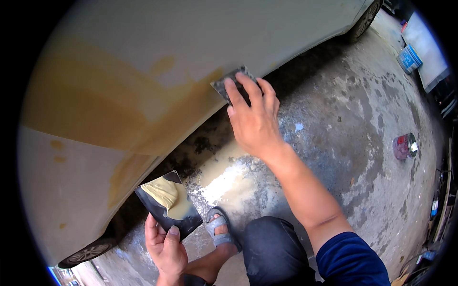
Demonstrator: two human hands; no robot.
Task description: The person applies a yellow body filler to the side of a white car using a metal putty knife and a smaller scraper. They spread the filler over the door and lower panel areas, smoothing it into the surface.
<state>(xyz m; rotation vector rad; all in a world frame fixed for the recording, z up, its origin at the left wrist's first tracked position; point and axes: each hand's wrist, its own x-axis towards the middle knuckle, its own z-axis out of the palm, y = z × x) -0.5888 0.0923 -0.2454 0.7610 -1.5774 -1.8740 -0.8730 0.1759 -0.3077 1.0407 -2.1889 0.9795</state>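
Observation:
My left hand (164, 250) holds a dark flat board (186, 221) by its lower edge, with a mound of pale yellow putty (162, 190) on it. My right hand (253, 114) grips a small dark rectangular spreader (219, 84), its fingers across the back. The spreader is against or very close to the lower side panel of a white car (119, 57); contact is hard to tell. The panel carries broad translucent patches of yellow filler (114, 109) and a few smaller spots around them.
The car's wheels (88, 252) show at lower left and upper right. My sandalled foot (219, 226) and bent knee are below, on stained concrete (353, 119). At right stand a reddish can (402, 148), a blue bucket (410, 58) by a light sheet (424, 38), and dark clutter along the edge.

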